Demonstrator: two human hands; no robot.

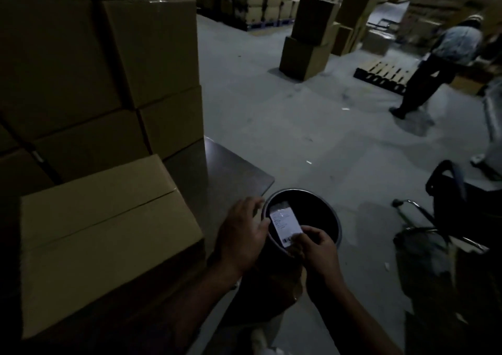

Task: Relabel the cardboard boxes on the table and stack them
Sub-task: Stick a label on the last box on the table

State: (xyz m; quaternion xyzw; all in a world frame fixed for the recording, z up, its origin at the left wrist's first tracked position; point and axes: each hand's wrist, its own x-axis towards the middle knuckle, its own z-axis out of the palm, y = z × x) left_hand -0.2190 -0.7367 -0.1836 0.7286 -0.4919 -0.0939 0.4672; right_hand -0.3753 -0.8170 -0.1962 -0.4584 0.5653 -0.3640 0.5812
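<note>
Nearest the camera, two bare forearms reach forward over a round dark bin [326, 220] with a metal rim, standing on the floor just beside the table [236, 170] corner. The right hand [316, 248] pinches the lower end of a white printed label [285, 223] between thumb and fingertips, closed on it; the left hand [243, 235] is half curled, its fingers touching the label's left edge, though whether it truly grips or only steadies the sheet cannot be told in this dim light. The label hangs directly above the bin's mouth, so this is probably an old label or a backing sheet being discarded, or a fresh one being peeled. It looks thin, light and floppy, likely tacky on one face; it is best held by an edge or corner so it does not curl onto itself. To the left, a closed cardboard box [108, 232] sits near the table edge, its top seam visible and no label in sight. It seems stiff and bulky, best lifted two-handed from opposite lower edges. Behind it rises a wall of stacked boxes [108, 69]. Farther off, another person [437, 64] bends near a pallet [380, 75].
</note>
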